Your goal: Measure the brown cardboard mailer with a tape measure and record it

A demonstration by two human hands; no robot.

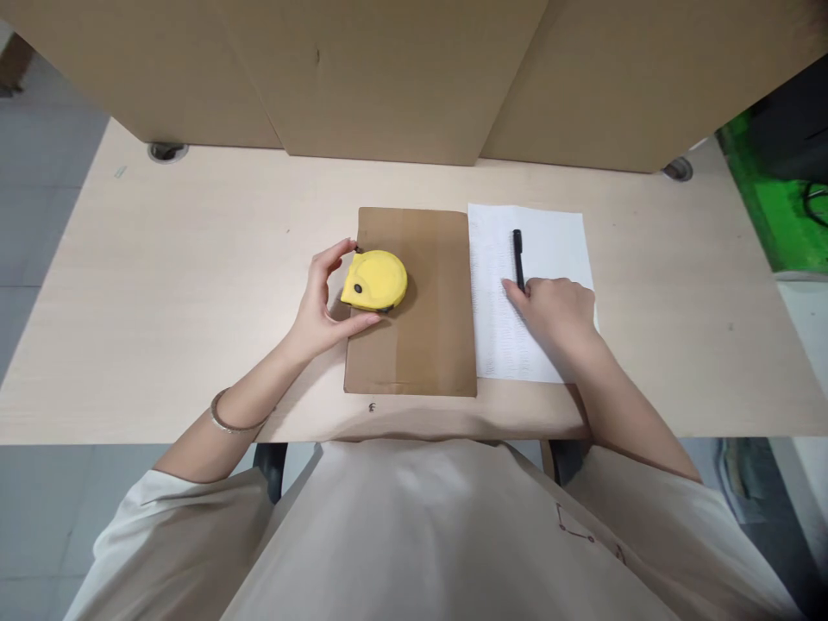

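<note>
My left hand (325,304) grips a yellow tape measure (376,278) between the thumb below and the fingers at its upper left. Beneath it lies a flat brown cardboard piece (433,345). A sheet of white paper with lines of faint print (501,345) adjoins the cardboard's right edge. My right hand (556,306) rests over this sheet, its fingers curled in around the lower end of a black pen (518,254). The pen's upper part points away from me across the paper; the rest is hidden under the hand.
A pale wooden table (181,285) spans the view. Tall cardboard panels (388,86) stand along its back edge, with round cable holes (168,153) near both back corners. At the far right are a green surface (750,198) and a dark object (793,129).
</note>
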